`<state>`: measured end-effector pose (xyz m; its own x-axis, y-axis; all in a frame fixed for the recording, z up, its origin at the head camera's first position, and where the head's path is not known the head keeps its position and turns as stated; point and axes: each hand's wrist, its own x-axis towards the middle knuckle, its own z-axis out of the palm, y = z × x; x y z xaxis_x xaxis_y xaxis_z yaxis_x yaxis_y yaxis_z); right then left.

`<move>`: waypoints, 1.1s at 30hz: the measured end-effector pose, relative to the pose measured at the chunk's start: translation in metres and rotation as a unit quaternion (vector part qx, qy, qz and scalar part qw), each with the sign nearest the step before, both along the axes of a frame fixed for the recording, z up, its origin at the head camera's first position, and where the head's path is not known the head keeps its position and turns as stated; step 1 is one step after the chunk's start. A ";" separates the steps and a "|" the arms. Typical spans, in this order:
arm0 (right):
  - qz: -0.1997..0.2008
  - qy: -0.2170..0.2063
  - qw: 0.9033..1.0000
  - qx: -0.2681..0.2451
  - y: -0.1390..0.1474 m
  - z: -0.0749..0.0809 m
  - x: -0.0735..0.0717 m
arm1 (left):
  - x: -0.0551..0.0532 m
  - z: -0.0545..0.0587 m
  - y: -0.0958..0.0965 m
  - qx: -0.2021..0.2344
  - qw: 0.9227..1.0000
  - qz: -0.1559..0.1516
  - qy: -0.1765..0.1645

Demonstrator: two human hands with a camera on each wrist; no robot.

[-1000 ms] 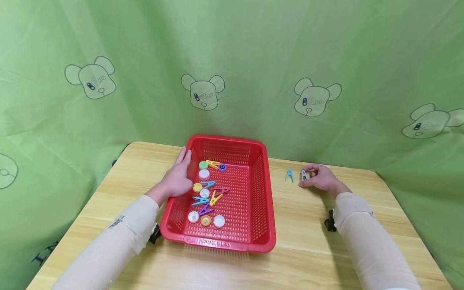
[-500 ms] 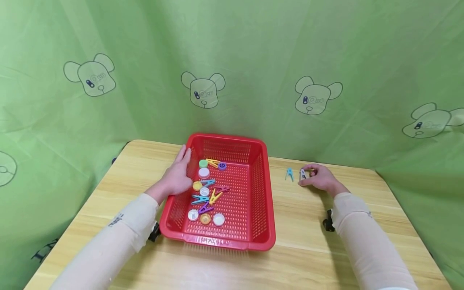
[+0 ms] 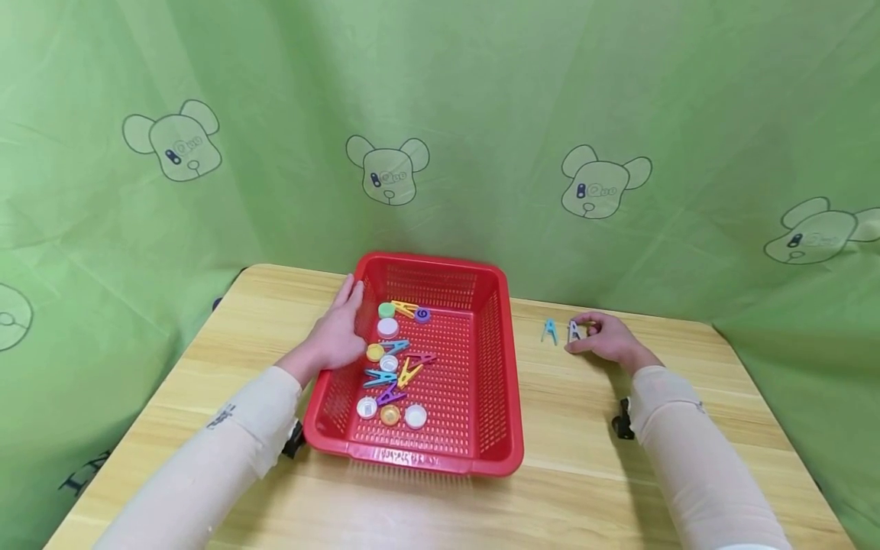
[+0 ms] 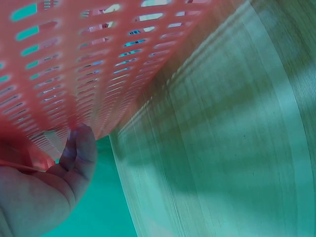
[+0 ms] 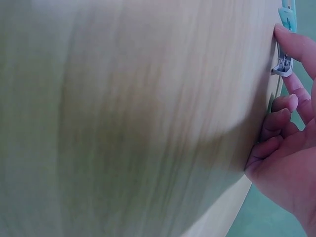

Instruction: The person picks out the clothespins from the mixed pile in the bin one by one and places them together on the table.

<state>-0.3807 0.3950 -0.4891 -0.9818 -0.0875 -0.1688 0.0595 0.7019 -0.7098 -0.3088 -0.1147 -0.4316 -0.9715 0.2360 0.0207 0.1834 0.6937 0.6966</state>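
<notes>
Pinching with thumb and finger, the right hand (image 3: 606, 337) holds a pale clothespin (image 3: 574, 331), probably light, stiff plastic best gripped across its legs, near a blue clothespin (image 3: 550, 331) toward the desk's (image 3: 564, 473) far edge; the left hand (image 3: 332, 340) grips the red basket (image 3: 412, 459).

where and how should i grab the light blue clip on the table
Probably pinch the light blue clip across its narrow far end, coming from above: its two legs splay apart at the near end, while the pale clip and the right hand sit just to its right.
</notes>
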 end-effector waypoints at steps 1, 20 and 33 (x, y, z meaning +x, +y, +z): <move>0.000 0.001 1.000 -0.001 0.000 0.000 0.000 | 0.000 0.000 0.000 0.001 1.000 0.000 0.001; 0.031 -0.003 0.999 -0.006 -0.003 0.028 0.006 | 0.002 -0.001 0.000 0.014 1.000 0.009 -0.019; 0.067 0.045 0.997 0.009 -0.032 0.069 -0.006 | -0.002 -0.003 0.000 -0.001 1.000 0.003 -0.005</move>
<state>-0.3865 0.3626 -0.4204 -0.9725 -0.2170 -0.0842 -0.0986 0.7119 -0.6953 -0.3109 -0.1149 -0.4341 -0.9731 0.2302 0.0105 0.1721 0.6959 0.6972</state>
